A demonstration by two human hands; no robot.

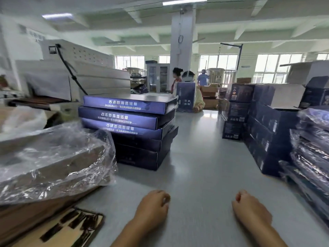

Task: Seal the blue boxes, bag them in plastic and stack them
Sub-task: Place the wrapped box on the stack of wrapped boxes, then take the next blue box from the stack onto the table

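At the near edge of the grey tabletop (204, 157), two hands, well apart: left hand (153, 205) and right hand (249, 209), each knuckles up, fingers curled under, gripping nothing.

At the near left corner, one flat cardboard sheet (62, 229) with dark printed blocks, unreadable. Just beyond it along the left edge, a brown cardboard pile (35, 218) under one loose cover of clear plastic (62, 139); number of pieces hard to tell.

Along the right edge, one pile of wrapped boxes (311, 148), blue under crinkled plastic, count blurred.

Left of centre, one stack of blue boxes (128, 131), unbagged, at least five high, slightly askew. White Chinese lettering on the sides of the top three, mirrored and too soft to read.

Further along the right side, a block of dark blue cartons (267, 125), small white symbols on some ends, too small to read.

At the far edge, one seated person in yellow (198, 100) beside a single upright box (186, 95), also blue.

Past the tabletop, one person in red (176, 80) and one in blue (203, 78), a grey machine (85, 72) to the left, and a white pillar (181, 41) in the middle.
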